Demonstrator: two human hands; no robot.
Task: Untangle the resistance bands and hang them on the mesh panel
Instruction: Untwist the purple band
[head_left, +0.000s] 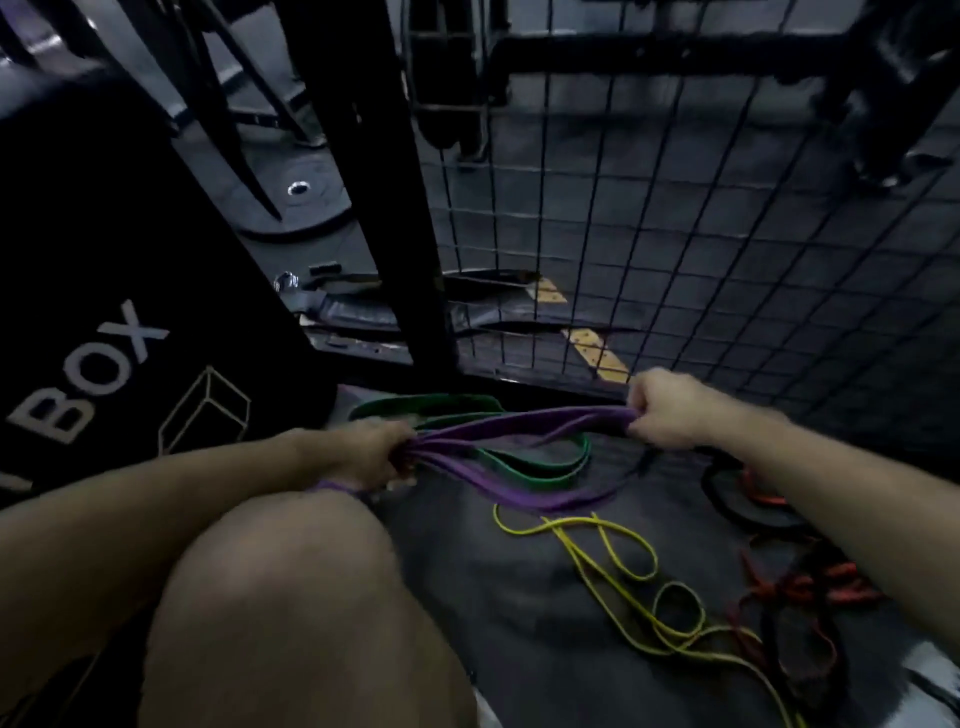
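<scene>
Left hand clenched around one bunched end of the purple band, several purple strands gathered in the fist. Right hand closed on the other end of the same purple band, pulled fairly taut between both fists, with a slack purple loop drooping below and toward the knee side. Green band on the floor just under and behind the purple one, threaded through it between the two hands. Yellow band in loose loops on the dark floor mat, below the right hand and nearer the body. Red and black bands in a tangled heap under the right forearm, touching the yellow one at its far end. Mesh panel upright just beyond the right hand, black post beyond the left hand. Black box marked "BOX" outward of the left forearm. Bare knee below the left hand.
</scene>
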